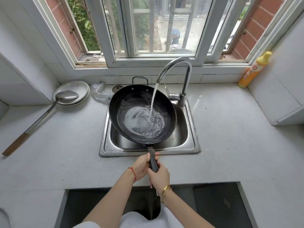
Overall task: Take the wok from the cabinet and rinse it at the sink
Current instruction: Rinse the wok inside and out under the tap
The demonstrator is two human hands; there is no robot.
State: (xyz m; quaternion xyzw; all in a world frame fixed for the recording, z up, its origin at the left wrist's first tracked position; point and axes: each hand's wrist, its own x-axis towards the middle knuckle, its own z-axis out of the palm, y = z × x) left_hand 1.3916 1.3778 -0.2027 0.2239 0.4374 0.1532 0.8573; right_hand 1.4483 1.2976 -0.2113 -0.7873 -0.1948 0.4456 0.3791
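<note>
The rinsing step is under way: the wide black round-bottomed metal wok (pixel 142 112) is sitting tilted over the square stainless-steel sink (pixel 105 142), its rim spreading past the basin's left and back edges, while water is streaming from the curved chrome gooseneck faucet (pixel 184 69) and swirling in the wok's bowl. Both hands are gripping the wok's 1 long dark handle (pixel 153 162): the left hand (pixel 141 167) is wrapping its fingers around the part nearer the wok, and the right hand (pixel 159 176) is clamping just behind it. The fetching from the cabinet looks done. Next, the hands will probably need to be tipping the wok steadily, since the pooled water is adding weight and could slosh onto the pale grey countertop (pixel 230 145).
</note>
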